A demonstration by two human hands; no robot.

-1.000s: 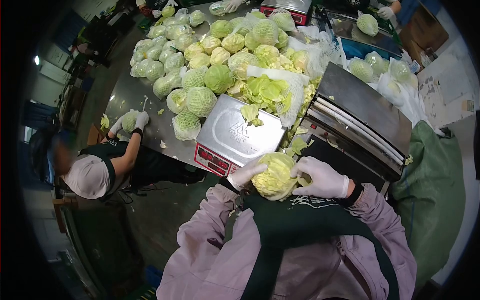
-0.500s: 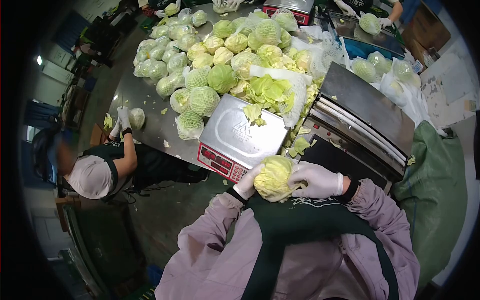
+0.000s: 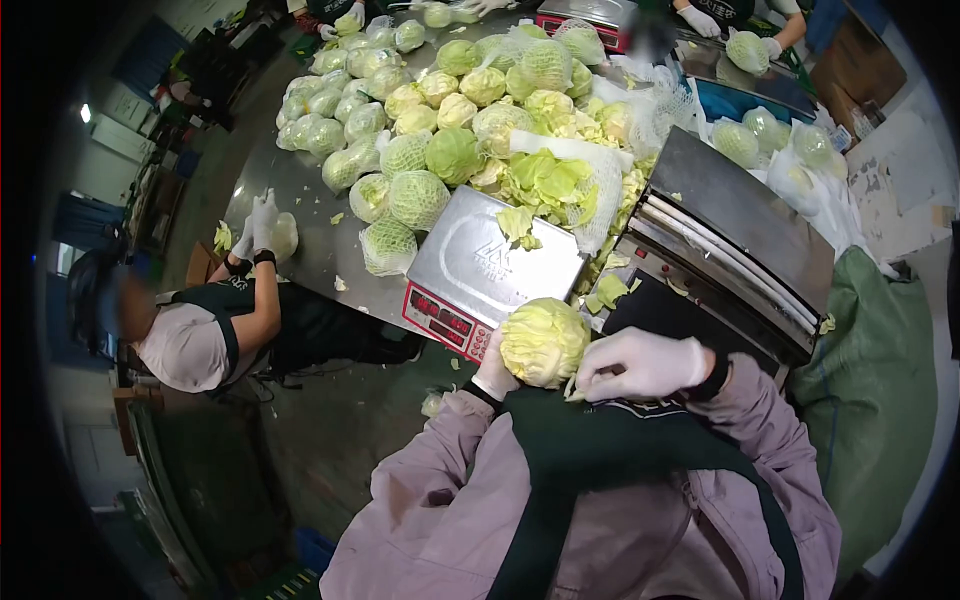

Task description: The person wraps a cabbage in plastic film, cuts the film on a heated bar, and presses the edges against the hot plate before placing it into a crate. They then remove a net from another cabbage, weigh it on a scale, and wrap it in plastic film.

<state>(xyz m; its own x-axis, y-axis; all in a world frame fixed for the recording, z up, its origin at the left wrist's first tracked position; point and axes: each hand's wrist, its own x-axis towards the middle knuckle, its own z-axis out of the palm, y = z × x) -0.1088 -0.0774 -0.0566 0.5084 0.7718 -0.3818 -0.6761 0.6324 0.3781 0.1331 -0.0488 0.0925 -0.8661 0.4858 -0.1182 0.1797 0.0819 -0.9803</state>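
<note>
A pale yellow-green lettuce head (image 3: 543, 342) rests in my gloved left hand (image 3: 494, 370), whose fingers curl round its left side and underneath. At its lower right, my gloved right hand (image 3: 640, 366) is closed in a pinch on a thin pale leaf piece (image 3: 572, 389). Just beyond the lettuce stands a scale (image 3: 490, 265) with a steel top and lit red display. Leaf scraps (image 3: 518, 226) lie on the scale's far edge.
Many lettuce heads (image 3: 455, 155), some in mesh or film, pile beyond the scale. A wrapping machine (image 3: 735, 225) stands right, beside a green sack (image 3: 870, 350). A co-worker (image 3: 215, 320) handles a wrapped head at left; other gloved hands work at the far side.
My right hand has come slightly away from the lettuce, pinching a leaf piece at its lower right. The head has turned and shifted a little up and left in my left hand.
</note>
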